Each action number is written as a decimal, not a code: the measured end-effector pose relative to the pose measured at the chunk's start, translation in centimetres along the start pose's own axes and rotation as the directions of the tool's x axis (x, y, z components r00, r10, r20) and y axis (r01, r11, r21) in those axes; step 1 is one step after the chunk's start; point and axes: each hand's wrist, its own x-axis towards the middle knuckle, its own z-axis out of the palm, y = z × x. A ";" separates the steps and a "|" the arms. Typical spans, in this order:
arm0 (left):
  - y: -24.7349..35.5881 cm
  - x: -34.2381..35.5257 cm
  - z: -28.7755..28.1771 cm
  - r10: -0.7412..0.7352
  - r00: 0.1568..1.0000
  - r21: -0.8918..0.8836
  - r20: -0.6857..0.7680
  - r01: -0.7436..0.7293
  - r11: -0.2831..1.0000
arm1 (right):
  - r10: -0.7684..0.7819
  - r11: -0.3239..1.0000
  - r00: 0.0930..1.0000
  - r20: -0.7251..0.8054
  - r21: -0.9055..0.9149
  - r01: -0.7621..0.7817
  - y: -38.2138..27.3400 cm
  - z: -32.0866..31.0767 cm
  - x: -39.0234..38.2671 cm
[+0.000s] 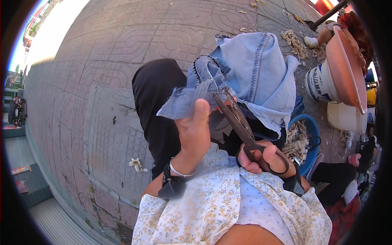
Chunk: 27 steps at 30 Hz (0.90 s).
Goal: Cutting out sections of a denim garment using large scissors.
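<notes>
My left hand (pixel 194 134) grips a narrow piece of light blue denim (pixel 179 102) with stitched seams, thumb up. My right hand (pixel 263 159) holds large dark, worn scissors (pixel 241 126) by the handles. Their tips are slightly apart at the denim beside my left fingers, which are partly hidden. A larger denim garment (pixel 261 73) with a long stitched seam is draped beyond, over my dark-trousered legs (pixel 155 106).
A blue basin (pixel 310 130) of pale scraps sits at my right, near a peach basin (pixel 349 69) and white buckets (pixel 320 83). Another person's leg (pixel 330 175) and a foot (pixel 312 41) show at right. Pale scraps (pixel 294 43) lie on the patterned pavement (pixel 102 49).
</notes>
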 end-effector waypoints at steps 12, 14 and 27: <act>0.9 0.0 0.9 -0.024 1.000 -0.007 0.020 0.024 1.000 | 0.004 0.999 0.999 0.043 0.047 -0.006 0.1 0.0 0.0; 0.8 0.0 0.8 -0.030 0.999 -0.009 0.023 0.031 0.999 | 0.023 0.996 0.998 0.052 0.091 -0.027 0.2 0.0 0.1; 0.5 -0.4 0.5 0.043 0.998 0.154 0.055 -0.051 0.987 | -0.013 0.987 0.999 0.041 0.160 0.006 0.7 0.5 0.3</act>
